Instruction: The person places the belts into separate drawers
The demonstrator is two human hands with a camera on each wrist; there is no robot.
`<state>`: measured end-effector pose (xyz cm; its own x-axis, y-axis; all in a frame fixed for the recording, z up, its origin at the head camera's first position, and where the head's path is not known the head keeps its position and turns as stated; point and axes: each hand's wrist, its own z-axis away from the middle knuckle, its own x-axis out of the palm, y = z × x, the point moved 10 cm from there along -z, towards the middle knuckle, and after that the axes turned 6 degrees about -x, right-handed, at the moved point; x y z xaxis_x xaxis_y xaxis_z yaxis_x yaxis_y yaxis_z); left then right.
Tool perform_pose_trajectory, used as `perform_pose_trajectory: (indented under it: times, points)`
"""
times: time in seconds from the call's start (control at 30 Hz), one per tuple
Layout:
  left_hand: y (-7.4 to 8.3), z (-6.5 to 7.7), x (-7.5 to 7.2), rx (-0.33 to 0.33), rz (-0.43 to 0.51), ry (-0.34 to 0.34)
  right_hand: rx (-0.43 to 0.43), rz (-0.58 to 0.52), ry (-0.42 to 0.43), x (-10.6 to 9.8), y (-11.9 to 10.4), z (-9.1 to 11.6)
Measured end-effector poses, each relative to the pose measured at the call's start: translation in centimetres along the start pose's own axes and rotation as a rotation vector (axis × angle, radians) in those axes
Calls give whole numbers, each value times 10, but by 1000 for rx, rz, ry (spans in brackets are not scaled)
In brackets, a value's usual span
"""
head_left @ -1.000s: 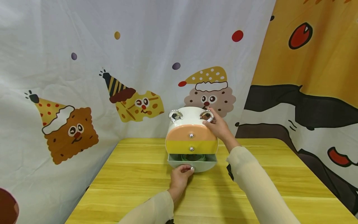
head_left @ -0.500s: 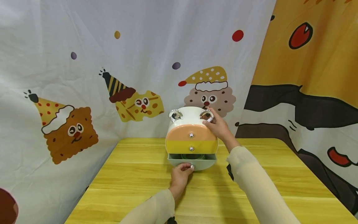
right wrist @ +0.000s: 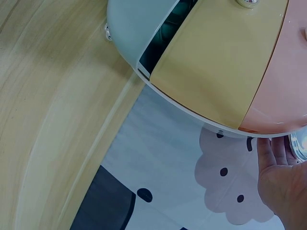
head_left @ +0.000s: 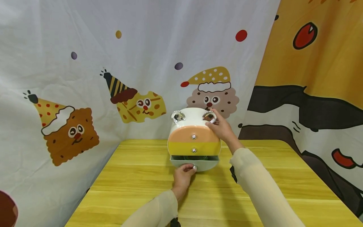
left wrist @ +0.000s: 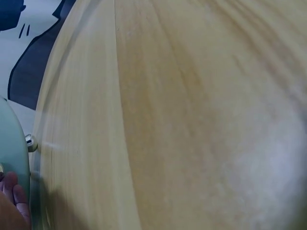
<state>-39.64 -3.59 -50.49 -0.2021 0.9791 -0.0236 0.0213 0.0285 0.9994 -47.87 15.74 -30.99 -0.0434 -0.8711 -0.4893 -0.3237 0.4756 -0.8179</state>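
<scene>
A small white drawer box (head_left: 193, 116) with two shiny ring eyes stands on the table, its three fronts peach, yellow and pale green. The bottom green drawer (head_left: 207, 165) is partly pulled out, and something green and coiled (head_left: 195, 157) shows faintly inside. My left hand (head_left: 182, 180) pinches the silver knob (head_left: 194, 167) of that drawer. Up at the box's top right, my right hand (head_left: 222, 127) holds the right ring eye (head_left: 210, 117) and the edge beside it. In the right wrist view a dark gap shows between the green drawer (right wrist: 136, 28) and the yellow one (right wrist: 216, 62).
The box rests toward the back of a yellow wood-grain table (head_left: 136, 189). Behind it hangs a white cloth (head_left: 153, 41) printed with cartoon biscuits and cheese. An orange and black patterned cloth (head_left: 326, 69) hangs on the right.
The green drawer has slid a little way into the box, and my left hand has moved inward with its knob. My right hand has stayed in place on the box.
</scene>
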Motion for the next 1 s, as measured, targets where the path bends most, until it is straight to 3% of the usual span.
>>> perform_pose_trajectory:
  times: [1.0]
  points:
    - [0, -10, 3, 7, -9, 25, -11, 18, -6, 0, 0, 0]
